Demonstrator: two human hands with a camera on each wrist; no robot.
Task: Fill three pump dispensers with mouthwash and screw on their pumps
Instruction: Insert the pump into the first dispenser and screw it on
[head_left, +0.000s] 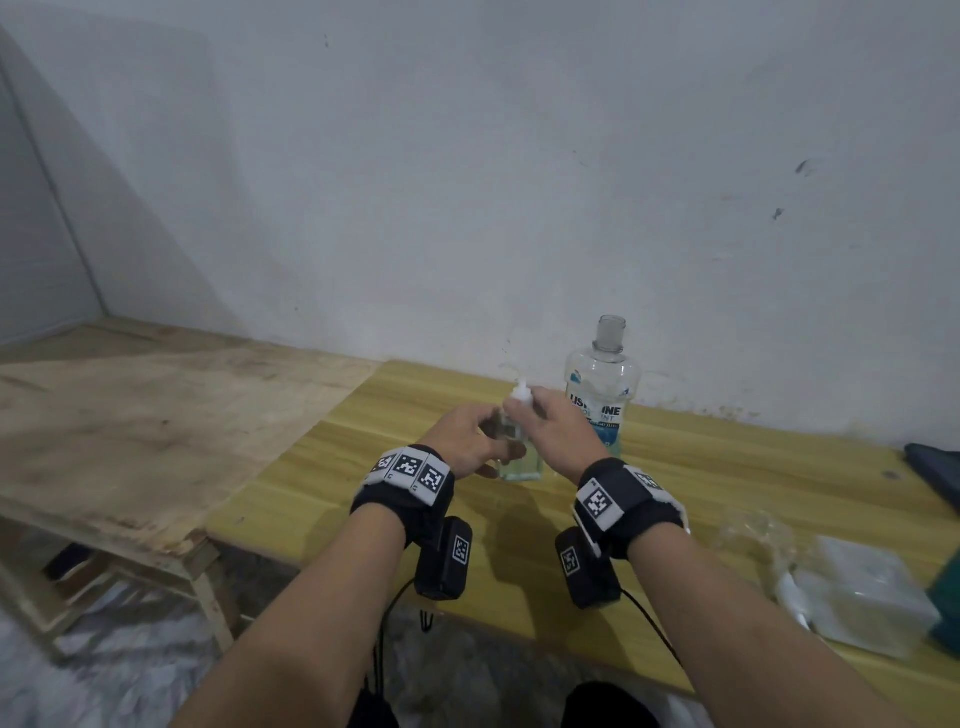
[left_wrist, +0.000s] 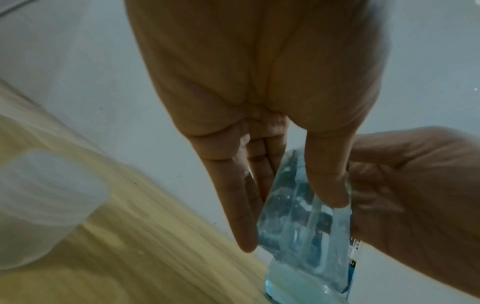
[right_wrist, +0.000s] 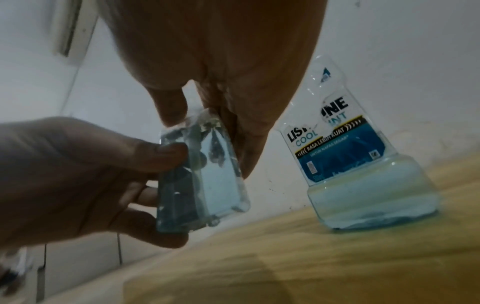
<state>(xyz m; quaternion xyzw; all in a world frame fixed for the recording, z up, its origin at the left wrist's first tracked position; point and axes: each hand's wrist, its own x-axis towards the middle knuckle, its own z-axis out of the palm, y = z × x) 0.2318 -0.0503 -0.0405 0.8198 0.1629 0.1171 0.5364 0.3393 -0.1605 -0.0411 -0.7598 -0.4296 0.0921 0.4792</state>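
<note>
A small clear dispenser bottle (head_left: 521, 464) with pale blue mouthwash stands upright near the back of the yellow table (head_left: 701, 467). My left hand (head_left: 496, 449) grips its body (right_wrist: 205, 185) from the left, thumb and fingers curled round it. My right hand (head_left: 525, 410) pinches the top of the bottle, where the white pump (head_left: 521, 389) pokes up above its fingers. In the wrist views the pump is hidden behind the palms; the bottle (left_wrist: 303, 222) shows between my fingers. The big mouthwash bottle (head_left: 602, 384) stands uncapped just behind on the right, its lower part (right_wrist: 369, 197) holding liquid.
More clear dispensers (head_left: 753, 530) and a clear plastic pack (head_left: 862, 587) with a white pump (head_left: 792, 595) lie at the table's front right. A teal object (head_left: 948, 597) and a dark object (head_left: 935, 467) sit at the right edge. A bare wooden bench (head_left: 156, 426) adjoins on the left.
</note>
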